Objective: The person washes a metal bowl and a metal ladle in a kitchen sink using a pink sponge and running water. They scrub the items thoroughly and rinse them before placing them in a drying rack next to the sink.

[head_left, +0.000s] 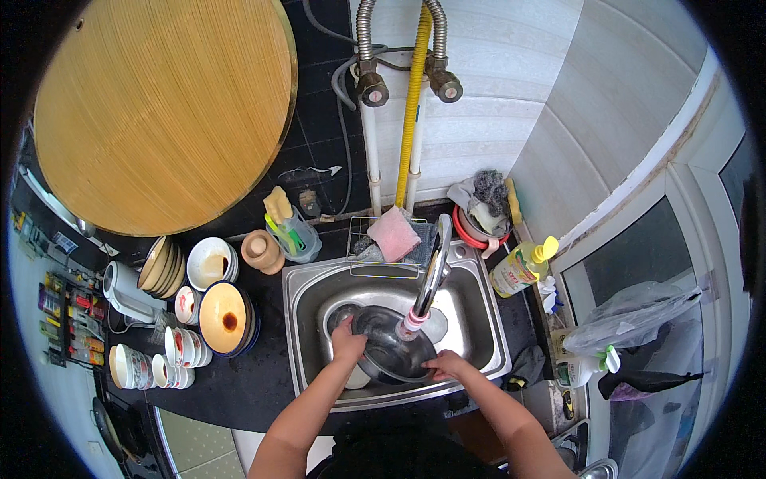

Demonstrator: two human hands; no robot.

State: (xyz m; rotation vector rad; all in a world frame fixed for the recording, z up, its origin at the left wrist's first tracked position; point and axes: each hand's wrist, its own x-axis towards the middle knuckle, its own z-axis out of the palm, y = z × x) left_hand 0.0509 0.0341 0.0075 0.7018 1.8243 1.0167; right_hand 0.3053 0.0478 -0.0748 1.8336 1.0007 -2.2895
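A round metal bowl (381, 339) is held tilted inside the stainless steel sink (297, 319). My left hand (348, 342) grips its left rim, and my right hand (448, 366) pinches the rim at the lower right. Right above the bowl hangs the end of the chrome faucet (431, 279), with a pink and white nozzle (412, 322). Whether water runs from it I cannot tell. Partly hidden behind and below the bowl, other round dishes lie on the sink floor.
Left of the sink stand stacked bowls (222, 310) and several small cups (183, 347). A wire rack (363, 226) behind the basin carries a pink cloth (394, 234). To the right are a yellow soap bottle (519, 269) and a red basin (471, 234). A large round wooden board (167, 112) leans at the back left.
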